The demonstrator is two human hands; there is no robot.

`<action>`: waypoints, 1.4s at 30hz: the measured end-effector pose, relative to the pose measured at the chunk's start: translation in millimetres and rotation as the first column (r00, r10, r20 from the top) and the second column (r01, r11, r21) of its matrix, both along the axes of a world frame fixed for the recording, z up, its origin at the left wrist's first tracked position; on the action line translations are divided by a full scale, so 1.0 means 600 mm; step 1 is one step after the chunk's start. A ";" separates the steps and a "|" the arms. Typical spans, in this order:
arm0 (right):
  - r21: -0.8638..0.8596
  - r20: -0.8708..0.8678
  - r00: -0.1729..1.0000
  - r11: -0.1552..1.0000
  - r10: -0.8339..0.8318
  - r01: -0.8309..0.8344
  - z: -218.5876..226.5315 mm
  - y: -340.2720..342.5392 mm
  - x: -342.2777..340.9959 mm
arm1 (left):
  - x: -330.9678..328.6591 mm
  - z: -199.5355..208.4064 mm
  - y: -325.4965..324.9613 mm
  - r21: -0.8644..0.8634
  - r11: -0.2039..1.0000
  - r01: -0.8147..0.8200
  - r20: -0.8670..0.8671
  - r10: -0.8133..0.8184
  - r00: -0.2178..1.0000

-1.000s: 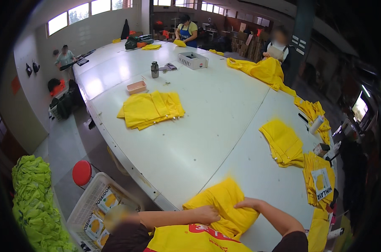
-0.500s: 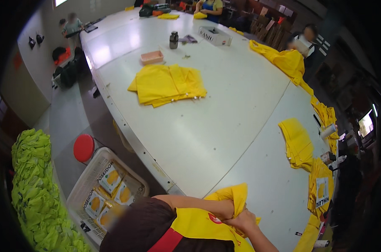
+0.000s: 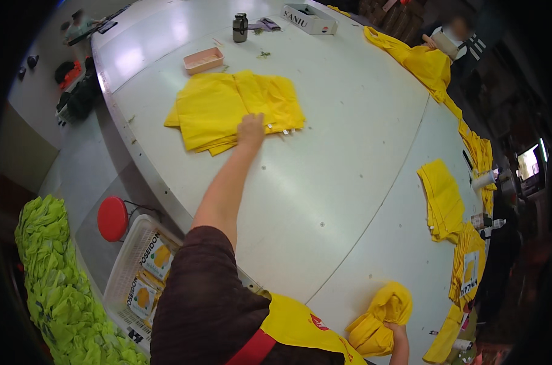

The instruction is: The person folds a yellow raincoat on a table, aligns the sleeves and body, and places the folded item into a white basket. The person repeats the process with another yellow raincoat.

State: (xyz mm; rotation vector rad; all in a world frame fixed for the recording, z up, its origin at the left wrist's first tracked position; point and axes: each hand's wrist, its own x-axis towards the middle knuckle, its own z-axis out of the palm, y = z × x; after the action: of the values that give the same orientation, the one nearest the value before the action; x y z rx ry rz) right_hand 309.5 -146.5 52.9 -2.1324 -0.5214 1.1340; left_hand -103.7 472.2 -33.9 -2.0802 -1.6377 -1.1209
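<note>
A stack of folded yellow garments (image 3: 212, 112) with small white tags along its near edge lies on the white table. My left hand (image 3: 250, 129), at the end of an outstretched arm, is on that near edge, its fingers bent and pressed together on the cloth. Near the table's front, my right hand (image 3: 399, 333) is closed on a bunched yellow garment (image 3: 379, 316), rolled into a loose bundle with a rounded fold at its top. Some of the right fingers are hidden by the cloth. I wear a yellow apron (image 3: 300, 322) with a red strap.
A pink tray (image 3: 204, 61), dark bottle (image 3: 240, 28) and white box (image 3: 309, 19) stand farther back. Yellow garments (image 3: 441, 198) line the right edge. At left are a basket (image 3: 119, 267) of packages, a red-topped stool (image 3: 112, 219) and a lime-green heap (image 3: 51, 255). A person (image 3: 449, 39) stands far right.
My hands have parted from the yellow garment they both gripped. The left has reached forward to the folded stack; the right has moved right with the garment, now bunched up. The view has shifted.
</note>
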 end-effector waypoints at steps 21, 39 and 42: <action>0.155 -0.416 0.821 0.859 -0.391 0.488 -0.048 -0.161 0.027 | 0.145 0.009 -0.664 -0.404 -0.195 0.894 0.332 -0.942 -0.055; 0.305 -0.317 0.932 0.911 -0.176 0.276 -0.051 -0.185 0.055 | 0.214 0.003 -0.789 -0.401 0.410 0.819 0.207 -0.830 0.517; 0.392 -0.309 0.950 0.903 -0.051 0.176 -0.072 -0.175 0.068 | 0.240 0.036 -0.804 -0.463 0.218 0.859 0.489 -0.746 0.452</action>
State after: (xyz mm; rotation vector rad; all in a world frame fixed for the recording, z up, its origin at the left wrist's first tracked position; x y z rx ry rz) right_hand 350.1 -251.4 9.9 -1.5743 -0.4456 1.1297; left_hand 40.5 -10.4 -12.5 -3.7169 -0.9201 -0.9794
